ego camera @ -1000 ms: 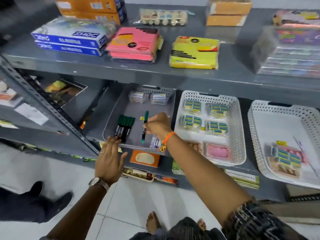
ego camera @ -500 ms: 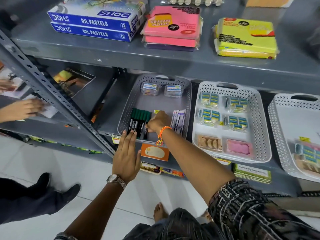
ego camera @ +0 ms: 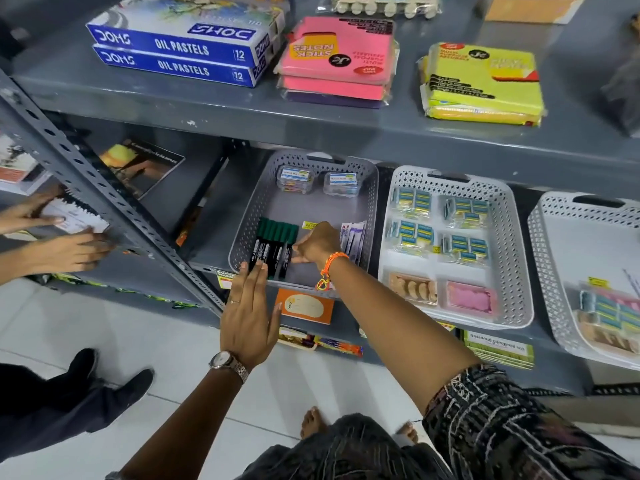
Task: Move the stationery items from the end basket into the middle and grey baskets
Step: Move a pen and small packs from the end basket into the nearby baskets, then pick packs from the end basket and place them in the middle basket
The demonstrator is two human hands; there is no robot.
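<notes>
The grey basket (ego camera: 242,237) on the lower shelf holds a row of green markers (ego camera: 270,244), two clear boxes (ego camera: 296,178) and flat pen packets (ego camera: 353,237). My right hand (ego camera: 317,244) reaches into it, fingertips pinched on the rightmost marker, which lies against the row. My left hand (ego camera: 247,313) is flat and open at the basket's front edge, holding nothing. The middle white basket (ego camera: 512,237) holds several blue-yellow packs and a pink eraser pack (ego camera: 469,299). The end white basket (ego camera: 543,258) at the right holds a small pile of packs (ego camera: 609,313).
The upper shelf carries oil pastel boxes (ego camera: 180,50), pink sticky notes (ego camera: 339,60) and yellow sticky notes (ego camera: 481,84). A slanted shelf post (ego camera: 104,202) stands left of the grey basket. Another person's hands (ego camera: 62,251) work beyond it. An orange notebook (ego camera: 304,306) lies below.
My right hand has lowered the green marker from mid-basket to the right end of the marker row. My left hand stayed open at the basket's front. The view moved closer.
</notes>
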